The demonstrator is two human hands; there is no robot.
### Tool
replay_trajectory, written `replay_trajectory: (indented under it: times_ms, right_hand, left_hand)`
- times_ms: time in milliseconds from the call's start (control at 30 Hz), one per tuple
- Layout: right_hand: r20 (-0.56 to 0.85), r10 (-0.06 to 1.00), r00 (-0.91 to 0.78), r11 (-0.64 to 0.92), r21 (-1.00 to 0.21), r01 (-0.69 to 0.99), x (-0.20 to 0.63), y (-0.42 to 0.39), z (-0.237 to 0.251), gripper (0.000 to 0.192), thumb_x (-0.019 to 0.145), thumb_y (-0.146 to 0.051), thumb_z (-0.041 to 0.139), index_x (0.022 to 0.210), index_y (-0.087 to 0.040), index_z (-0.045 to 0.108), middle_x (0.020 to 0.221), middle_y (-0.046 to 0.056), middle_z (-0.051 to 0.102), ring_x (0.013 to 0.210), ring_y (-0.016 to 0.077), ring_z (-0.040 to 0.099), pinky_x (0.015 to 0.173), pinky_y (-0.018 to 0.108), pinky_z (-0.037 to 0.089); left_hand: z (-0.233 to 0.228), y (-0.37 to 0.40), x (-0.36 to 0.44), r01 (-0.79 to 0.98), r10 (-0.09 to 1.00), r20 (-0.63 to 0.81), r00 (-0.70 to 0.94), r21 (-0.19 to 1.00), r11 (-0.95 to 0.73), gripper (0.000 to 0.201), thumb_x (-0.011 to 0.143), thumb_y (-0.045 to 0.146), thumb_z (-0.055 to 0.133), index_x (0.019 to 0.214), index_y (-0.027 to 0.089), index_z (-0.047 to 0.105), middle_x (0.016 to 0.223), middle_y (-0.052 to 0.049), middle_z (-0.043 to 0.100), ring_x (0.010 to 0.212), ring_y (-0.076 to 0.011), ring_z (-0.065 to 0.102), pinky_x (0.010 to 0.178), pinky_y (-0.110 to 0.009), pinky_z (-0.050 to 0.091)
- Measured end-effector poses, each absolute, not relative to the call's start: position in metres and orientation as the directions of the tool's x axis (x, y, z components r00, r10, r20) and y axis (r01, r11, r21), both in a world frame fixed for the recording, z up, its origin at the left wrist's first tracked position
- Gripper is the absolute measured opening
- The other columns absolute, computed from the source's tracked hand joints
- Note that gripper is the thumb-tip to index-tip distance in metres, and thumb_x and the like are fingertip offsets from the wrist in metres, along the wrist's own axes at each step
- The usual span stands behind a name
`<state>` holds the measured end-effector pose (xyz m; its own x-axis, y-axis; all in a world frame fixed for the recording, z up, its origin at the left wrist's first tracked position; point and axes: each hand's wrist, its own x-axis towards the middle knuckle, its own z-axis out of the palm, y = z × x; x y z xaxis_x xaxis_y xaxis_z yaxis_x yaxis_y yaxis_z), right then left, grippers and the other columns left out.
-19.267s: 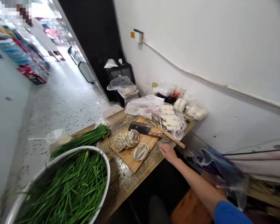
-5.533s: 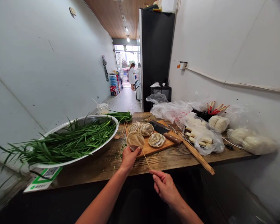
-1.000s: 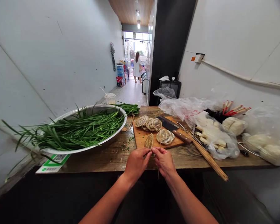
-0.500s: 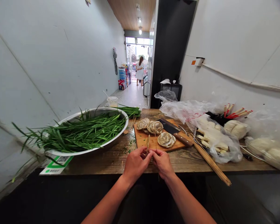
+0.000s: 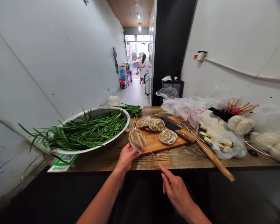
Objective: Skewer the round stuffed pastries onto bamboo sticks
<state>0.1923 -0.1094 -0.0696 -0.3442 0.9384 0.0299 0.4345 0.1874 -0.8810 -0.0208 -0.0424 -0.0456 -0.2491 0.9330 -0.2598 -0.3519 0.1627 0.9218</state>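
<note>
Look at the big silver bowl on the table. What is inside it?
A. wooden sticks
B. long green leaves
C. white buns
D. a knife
B: the big metal bowl is heaped with long green chives, some hanging over its rim; the buns, sticks and knife all lie elsewhere on the table.

From my feed, the cutting board anchors the scene. A cleaver lies across its far right corner. Left of the board stands a metal basin heaped with chives. Right of it lie loose bamboo sticks and a plastic bag of white pieces.
</note>
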Motion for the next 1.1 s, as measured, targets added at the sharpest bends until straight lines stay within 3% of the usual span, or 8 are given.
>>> replay_trajectory:
  times_ms: [100, 200, 467, 767, 1100]
  right_hand:
    - [0.085, 0.944, -0.32, 0.269, -0.76, 0.591, 0.204, -0.122, -0.074, 0.05, 0.091, -0.034, 0.024, 0.121, -0.01, 0.056, 0.059, 0.007, 0.062, 0.051, 0.0162, 0.058, 0.053, 0.026, 0.041]
    - [0.09, 0.941, -0.327, 0.287, -0.726, 0.625, 0.208, -0.123, -0.075, 0.048, 0.091, -0.031, 0.024, 0.12, -0.012, 0.058, 0.07, 0.01, 0.068, 0.058, 0.0182, 0.062, 0.057, 0.026, 0.043]
    - [0.064, 0.95, -0.305, 0.252, -0.733, 0.632, 0.211, -0.119, -0.074, 0.046, 0.091, -0.028, 0.026, 0.121, -0.012, 0.057, 0.075, 0.012, 0.07, 0.067, 0.0197, 0.066, 0.065, 0.026, 0.047]
    - [0.085, 0.943, -0.323, 0.271, -0.759, 0.591, 0.211, -0.117, -0.078, 0.047, 0.092, -0.029, 0.025, 0.121, -0.011, 0.057, 0.07, 0.01, 0.068, 0.057, 0.0177, 0.062, 0.057, 0.025, 0.044]
    - [0.089, 0.947, -0.309, 0.26, -0.779, 0.571, 0.211, -0.121, -0.071, 0.046, 0.091, -0.028, 0.025, 0.116, -0.009, 0.059, 0.073, 0.011, 0.069, 0.058, 0.0184, 0.062, 0.058, 0.027, 0.044]
  left_hand:
    - [-0.051, -0.038, -0.007, -0.373, 0.944, -0.237, -0.229, 0.917, 0.14, 0.041, 0.054, 0.012, 0.073, 0.091, 0.013, 0.055, 0.082, -0.004, 0.066, 0.075, -0.0137, 0.062, 0.074, -0.03, 0.054]
    - [-0.051, -0.035, 0.003, -0.37, 0.961, -0.212, -0.176, 0.919, 0.134, 0.04, 0.056, 0.014, 0.073, 0.093, 0.012, 0.057, 0.085, -0.006, 0.067, 0.075, -0.0135, 0.062, 0.073, -0.029, 0.054]
    - [-0.049, -0.032, 0.011, -0.364, 0.969, -0.197, -0.151, 0.922, 0.131, 0.037, 0.06, 0.018, 0.07, 0.093, 0.013, 0.056, 0.087, -0.007, 0.068, 0.076, -0.0164, 0.064, 0.071, -0.031, 0.054]
    - [-0.049, -0.029, 0.014, -0.367, 0.965, -0.188, -0.184, 0.924, 0.11, 0.05, 0.051, 0.023, 0.081, 0.094, 0.014, 0.058, 0.09, -0.006, 0.066, 0.077, -0.0162, 0.062, 0.064, -0.028, 0.054]
    - [-0.055, -0.028, 0.018, -0.329, 0.967, -0.142, -0.211, 0.942, 0.066, 0.046, 0.047, 0.026, 0.082, 0.085, 0.013, 0.06, 0.078, -0.002, 0.066, 0.066, -0.0131, 0.06, 0.062, -0.026, 0.052]
